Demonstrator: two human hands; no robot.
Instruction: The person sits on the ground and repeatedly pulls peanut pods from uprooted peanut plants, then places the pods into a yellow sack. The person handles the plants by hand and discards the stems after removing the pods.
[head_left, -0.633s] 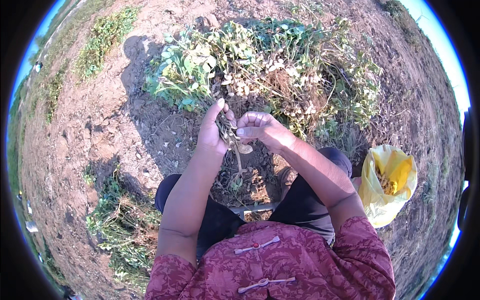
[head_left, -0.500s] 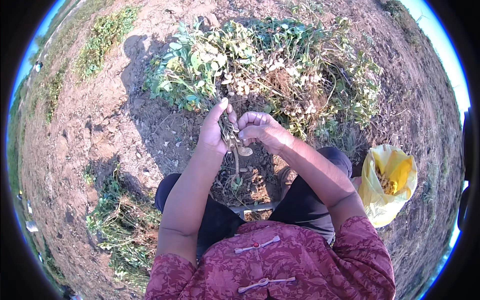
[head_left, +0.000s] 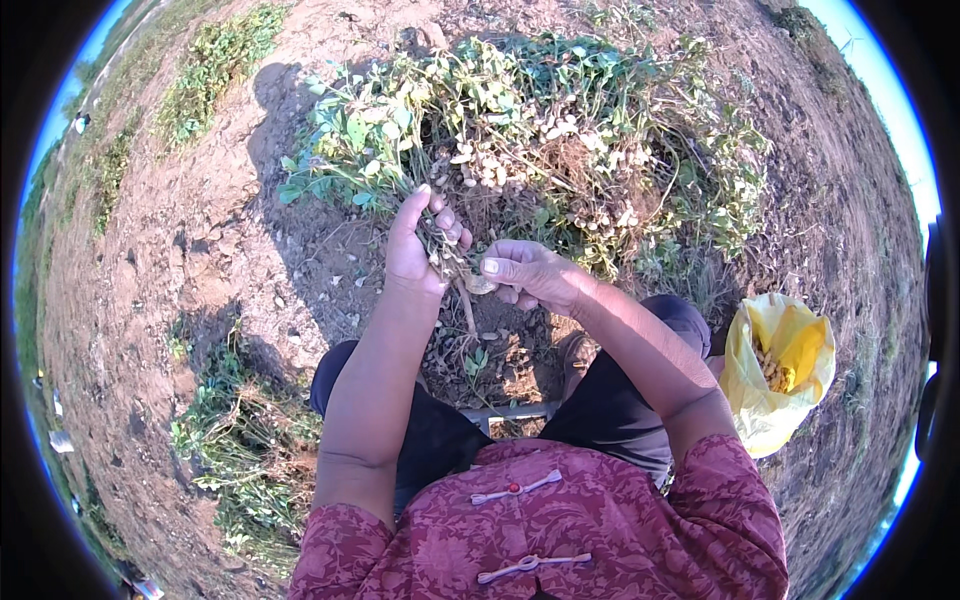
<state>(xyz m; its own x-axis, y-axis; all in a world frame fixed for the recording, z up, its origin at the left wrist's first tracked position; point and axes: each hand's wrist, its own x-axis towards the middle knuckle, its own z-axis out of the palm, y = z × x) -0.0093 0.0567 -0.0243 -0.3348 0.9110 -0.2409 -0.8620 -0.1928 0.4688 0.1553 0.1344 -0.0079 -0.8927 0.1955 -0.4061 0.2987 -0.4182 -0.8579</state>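
My left hand (head_left: pixel 412 245) is closed around the stems of a peanut plant (head_left: pixel 446 262), its leafy top pointing away from me and its root end toward me. Close beside it on the right, my right hand (head_left: pixel 535 275) is closed, thumb and fingers pinching a pale peanut pod (head_left: pixel 482 285) at the root end. Whether that pod is still attached is hard to see. Just beyond both hands lies a heap of uprooted peanut plants (head_left: pixel 600 85) with clusters of pods (head_left: pixel 495 165) exposed among the roots.
A yellow plastic bag (head_left: pixel 752 405) stands open by my right knee, with loose peanuts (head_left: pixel 775 373) inside. More pulled plants (head_left: pixel 255 450) lie on the soil at my left. Fallen leaves and a green sprig (head_left: pixel 475 362) are on the ground between my feet.
My left hand has shifted slightly left and down with the plant. My right hand has moved a little right and lower, its fingers now at the pod by the root end.
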